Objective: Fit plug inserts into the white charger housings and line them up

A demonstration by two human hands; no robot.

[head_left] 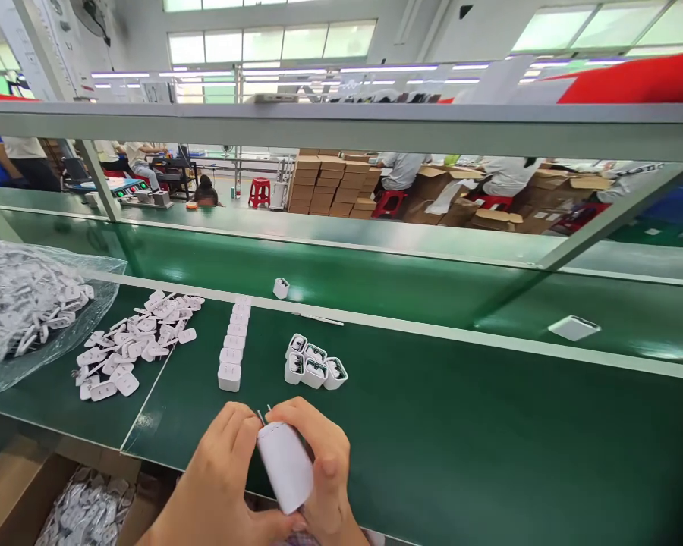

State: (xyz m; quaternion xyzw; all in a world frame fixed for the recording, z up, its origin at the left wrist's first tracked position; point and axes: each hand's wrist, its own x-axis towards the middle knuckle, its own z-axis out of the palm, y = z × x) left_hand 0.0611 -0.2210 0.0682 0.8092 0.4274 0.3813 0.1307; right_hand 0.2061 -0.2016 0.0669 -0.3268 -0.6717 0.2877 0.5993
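Our left hand [219, 464] and right hand [327, 456] are both gripping a white charger plug [286, 469] by the green workbench's [489, 447] near edge; probably the pressing-together step, calling for an even squeeze.

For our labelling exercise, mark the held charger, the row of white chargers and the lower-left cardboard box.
Held charger [286, 466], head view: broad side.
Row of white chargers [234, 343], head view: mid-row charger.
Cardboard box [12, 479], head view: left side.
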